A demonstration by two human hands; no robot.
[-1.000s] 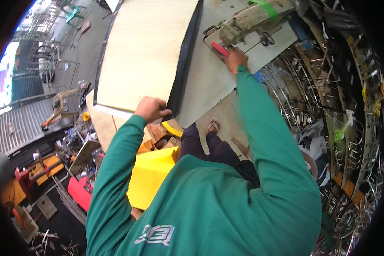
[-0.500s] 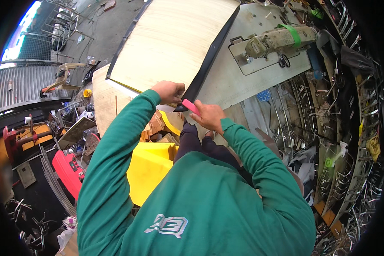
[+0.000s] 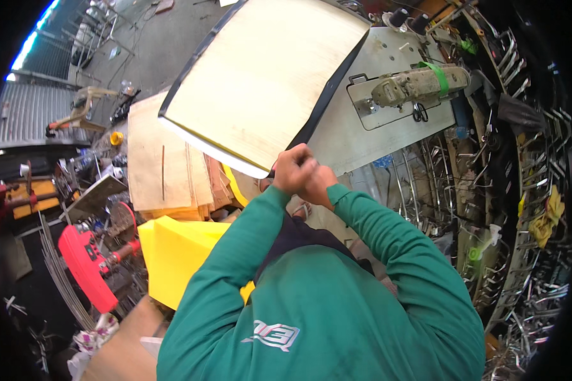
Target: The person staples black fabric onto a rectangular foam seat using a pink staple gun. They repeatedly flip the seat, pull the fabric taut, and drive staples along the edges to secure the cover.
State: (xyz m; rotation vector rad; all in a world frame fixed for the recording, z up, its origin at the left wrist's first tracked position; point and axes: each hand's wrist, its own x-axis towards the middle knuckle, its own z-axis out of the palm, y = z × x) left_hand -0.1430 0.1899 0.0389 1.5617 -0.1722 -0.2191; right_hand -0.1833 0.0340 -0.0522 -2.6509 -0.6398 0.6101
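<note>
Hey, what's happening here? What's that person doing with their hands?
Someone in a green top has their left hand and right hand close together at the near corner of a big pale panel with black material along its side. The left hand partly covers the right, so I can't tell what they're gripping. A sewing machine and scissors are on the table beyond.

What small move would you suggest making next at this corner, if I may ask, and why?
I would probably draw the black covering snug at the near corner of the board: the left hand and right hand meet there, and the covering runs along the right edge, while a white strip shows along the near edge.
</note>
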